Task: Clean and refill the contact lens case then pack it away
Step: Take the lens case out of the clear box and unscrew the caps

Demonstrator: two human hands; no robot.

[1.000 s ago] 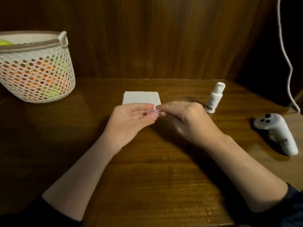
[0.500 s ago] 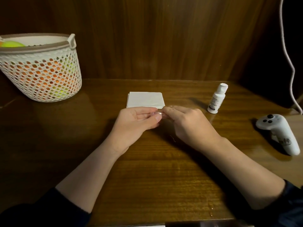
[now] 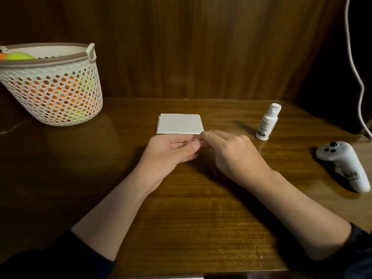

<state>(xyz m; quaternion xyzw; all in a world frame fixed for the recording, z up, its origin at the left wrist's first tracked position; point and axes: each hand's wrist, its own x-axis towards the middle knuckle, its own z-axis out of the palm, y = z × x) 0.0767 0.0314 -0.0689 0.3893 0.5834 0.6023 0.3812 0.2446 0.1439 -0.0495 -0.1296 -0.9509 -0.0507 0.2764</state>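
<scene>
both hands on the lens case

since a second ago the hands have barely shifted. the left hand [image 3: 171, 152] pinches the small clear lens case [image 3: 194, 140] steady above the tabletop [image 3: 191, 218]; the right hand [image 3: 231, 152] closes on its other end, probably to twist a cap. tissues [image 3: 179, 123] lie just beyond, the bottle [image 3: 267, 123] to the right, both ready within reach.

White perforated plastic basket [image 3: 52, 93] far left on the brown wooden table [image 3: 181, 228], folded white paper napkin [image 3: 179, 123] centre, small white plastic bottle [image 3: 267, 122] right of it, white handheld controller [image 3: 346, 164] far right, nearer.
</scene>
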